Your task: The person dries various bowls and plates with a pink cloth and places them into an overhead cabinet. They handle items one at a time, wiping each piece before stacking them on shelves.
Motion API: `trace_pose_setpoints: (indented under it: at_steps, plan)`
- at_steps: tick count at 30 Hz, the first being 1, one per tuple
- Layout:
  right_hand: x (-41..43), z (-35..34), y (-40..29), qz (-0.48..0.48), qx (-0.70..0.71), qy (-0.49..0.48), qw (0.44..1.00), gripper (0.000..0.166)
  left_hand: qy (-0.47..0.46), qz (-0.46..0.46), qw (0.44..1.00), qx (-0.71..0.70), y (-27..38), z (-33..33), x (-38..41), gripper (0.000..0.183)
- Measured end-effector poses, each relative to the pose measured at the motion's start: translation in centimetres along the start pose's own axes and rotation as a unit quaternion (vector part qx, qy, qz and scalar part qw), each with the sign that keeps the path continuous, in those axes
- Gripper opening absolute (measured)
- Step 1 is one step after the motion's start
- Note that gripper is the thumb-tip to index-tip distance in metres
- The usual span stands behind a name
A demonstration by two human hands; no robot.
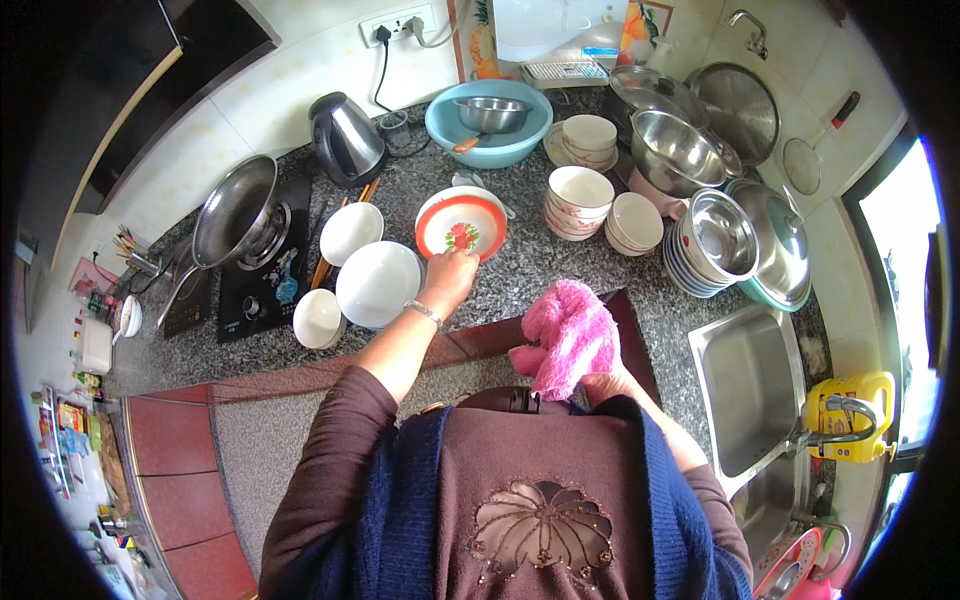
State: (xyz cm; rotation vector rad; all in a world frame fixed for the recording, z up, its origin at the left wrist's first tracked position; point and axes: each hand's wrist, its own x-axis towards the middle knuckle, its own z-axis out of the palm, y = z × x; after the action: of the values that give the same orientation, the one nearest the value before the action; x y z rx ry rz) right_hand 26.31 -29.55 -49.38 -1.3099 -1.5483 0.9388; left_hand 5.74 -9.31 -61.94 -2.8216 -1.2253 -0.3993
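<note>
My left hand [451, 279] grips the near rim of a white enamel plate with a red-orange border and painted flowers [462, 225], over the granite counter. Under or behind that plate shows a white rim, with spoons just beyond. A fluffy pink cloth [574, 334] is in my right hand [606, 381], close to my body at the counter's front edge; the cloth hides part of the fingers. Left of the plate are a white bowl [352, 234], a larger white bowl [379, 284] and a small white bowl [318, 319]. Wooden chopsticks [321, 271] lie beside them.
Stacked bowls [578, 195] and steel bowls [720, 232] stand to the right, near a double steel sink [750, 390]. A blue basin [491, 154] and an electric kettle [346, 139] are at the back. A wok [236, 210] rests on the hob at left.
</note>
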Motion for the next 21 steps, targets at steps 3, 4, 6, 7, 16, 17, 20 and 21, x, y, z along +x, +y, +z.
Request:
trace_pose_setpoints:
  at_steps: [3,4,6,7,16,17,20,21]
  plan:
    - [0.0,0.2,-0.1,-0.001,-0.001,-0.005,1.000,0.039,-0.029,0.008,1.000,-0.005,0.1,-0.4,0.3,0.015]
    - [-0.1,0.1,-0.1,0.000,-0.004,-0.006,1.000,0.039,-0.040,0.009,0.999,-0.007,0.2,-0.5,0.3,0.015]
    - [-0.2,-0.1,-0.1,0.001,-0.005,-0.009,1.000,0.039,-0.048,0.023,0.999,0.002,0.0,-0.4,0.4,0.014]
    - [-0.3,-0.2,0.0,0.000,-0.005,-0.012,1.000,0.039,-0.052,0.028,0.998,0.008,-0.2,-0.4,0.4,0.014]
    - [-1.0,-0.2,-0.1,0.003,-0.015,-0.012,1.000,0.039,-0.098,0.065,0.993,0.027,-0.6,-0.5,0.7,0.011]
    - [-0.9,-0.2,-0.2,0.003,-0.017,-0.012,1.000,0.038,-0.104,0.067,0.992,0.031,-0.6,-0.5,0.6,0.011]
    - [-0.9,0.0,-0.1,0.000,-0.018,-0.012,1.000,0.038,-0.111,0.069,0.991,0.038,-0.5,-1.5,0.6,0.010]
    - [-0.8,0.0,-0.1,0.000,-0.020,-0.013,1.000,0.038,-0.107,0.066,0.991,0.037,-0.3,-1.9,0.5,0.010]
